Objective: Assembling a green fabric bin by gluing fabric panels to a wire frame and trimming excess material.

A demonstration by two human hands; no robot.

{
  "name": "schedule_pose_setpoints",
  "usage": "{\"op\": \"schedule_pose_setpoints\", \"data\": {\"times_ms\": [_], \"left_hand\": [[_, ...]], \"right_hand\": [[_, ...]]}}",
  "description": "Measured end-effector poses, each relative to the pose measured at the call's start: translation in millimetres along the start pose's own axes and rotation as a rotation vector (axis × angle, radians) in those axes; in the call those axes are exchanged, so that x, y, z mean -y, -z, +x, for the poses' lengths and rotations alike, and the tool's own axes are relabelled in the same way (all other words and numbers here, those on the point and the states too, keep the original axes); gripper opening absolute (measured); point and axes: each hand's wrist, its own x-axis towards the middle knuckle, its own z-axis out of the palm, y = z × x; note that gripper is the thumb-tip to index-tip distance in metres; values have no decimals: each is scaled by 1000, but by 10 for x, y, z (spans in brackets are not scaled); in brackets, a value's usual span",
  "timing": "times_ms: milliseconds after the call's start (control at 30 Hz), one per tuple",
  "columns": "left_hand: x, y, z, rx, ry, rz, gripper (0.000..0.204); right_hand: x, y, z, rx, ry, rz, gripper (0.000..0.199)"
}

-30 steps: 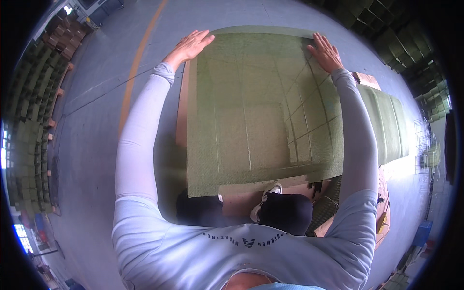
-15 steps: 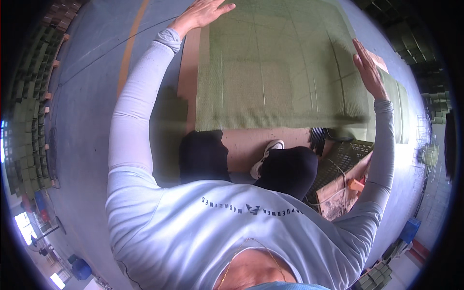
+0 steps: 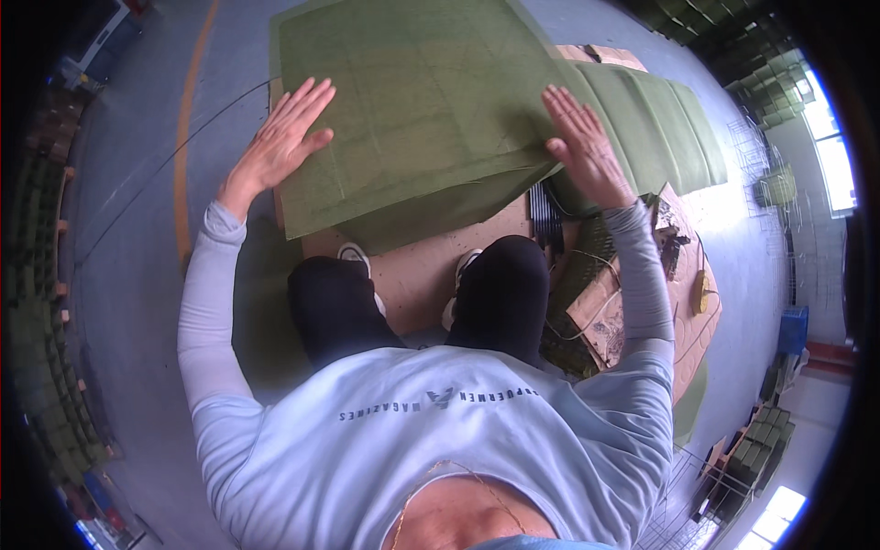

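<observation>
A wide green mesh sheet [image 3: 412, 101] spreads out in front of my knees, and its near side droops into a darker fold. At the sheet's left edge my left hand [image 3: 280, 147] is flat, fingers stretched out and nothing held. My right hand [image 3: 587, 147] is likewise stretched out at the sheet's right edge, palm turned down. Whether either palm presses on the mesh I cannot tell. To the right of that hand lies another green sheet [image 3: 655, 124] with raised ridges.
Brown cardboard [image 3: 403, 275] lies under my feet. By my right knee are a bundle of black strips [image 3: 544, 220], a dark perforated crate [image 3: 577, 284] and torn cardboard [image 3: 600, 312]. A yellow-handled tool [image 3: 701, 291] lies farther right. Green stacks [image 3: 46, 312] line the left side.
Both hands have come nearer my body and closer together. The near part of the mesh sheet, flatter before, now hangs down in a fold. My view has shifted too.
</observation>
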Motion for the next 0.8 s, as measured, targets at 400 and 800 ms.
{"op": "schedule_pose_setpoints", "data": {"times_ms": [400, 800], "left_hand": [[-960, 60, -208, 117, -103, 47, 98], [-1119, -84, -392, 44, -92, 310, 80]], "right_hand": [[491, -86, -188, -66, 22, 30, 76], [594, -382, -314, -109, -30, -23, 81]]}}
